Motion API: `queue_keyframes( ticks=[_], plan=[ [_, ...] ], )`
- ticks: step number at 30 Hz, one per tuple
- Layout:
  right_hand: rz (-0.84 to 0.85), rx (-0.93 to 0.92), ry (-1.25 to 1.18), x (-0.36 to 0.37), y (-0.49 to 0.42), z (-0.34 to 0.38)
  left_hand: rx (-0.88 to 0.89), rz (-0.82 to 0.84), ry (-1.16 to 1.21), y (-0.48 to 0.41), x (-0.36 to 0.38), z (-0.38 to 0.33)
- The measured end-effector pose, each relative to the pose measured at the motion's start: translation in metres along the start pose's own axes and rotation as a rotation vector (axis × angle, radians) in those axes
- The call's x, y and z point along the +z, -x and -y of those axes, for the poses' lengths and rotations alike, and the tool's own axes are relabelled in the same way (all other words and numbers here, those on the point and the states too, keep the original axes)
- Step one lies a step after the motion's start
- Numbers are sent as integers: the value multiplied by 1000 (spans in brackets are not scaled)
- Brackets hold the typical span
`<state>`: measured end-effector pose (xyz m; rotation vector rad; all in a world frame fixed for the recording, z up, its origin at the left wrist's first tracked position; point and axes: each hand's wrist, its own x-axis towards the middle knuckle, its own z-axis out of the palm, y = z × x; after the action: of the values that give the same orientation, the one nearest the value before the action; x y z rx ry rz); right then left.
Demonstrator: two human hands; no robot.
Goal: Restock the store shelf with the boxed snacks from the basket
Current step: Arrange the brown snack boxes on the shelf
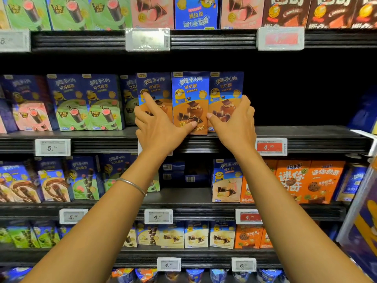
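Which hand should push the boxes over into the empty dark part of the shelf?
Probably the left hand. It lies across the left box and middle box, so it could slide them toward the gap. The right hand covers the right box on the gap side, in the way.

my left hand (158,124) and right hand (234,121) press flat against three blue-and-brown snack boxes (190,92) standing upright on the shelf (306,137).

The black metal store shelf (306,137) carries three upright blue-and-brown cardboard snack boxes (190,99) at centre, blue-and-green cardboard boxes (87,103) left; its right part is bare.
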<state>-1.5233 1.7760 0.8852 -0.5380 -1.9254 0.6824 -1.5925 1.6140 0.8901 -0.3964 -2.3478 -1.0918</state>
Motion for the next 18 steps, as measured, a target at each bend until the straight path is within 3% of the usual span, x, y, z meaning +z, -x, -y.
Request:
queue_keyframes(
  ticks=[18],
  plan=[
    [53, 9, -51, -5, 1, -1, 44, -47, 67, 8, 5, -4]
  ],
)
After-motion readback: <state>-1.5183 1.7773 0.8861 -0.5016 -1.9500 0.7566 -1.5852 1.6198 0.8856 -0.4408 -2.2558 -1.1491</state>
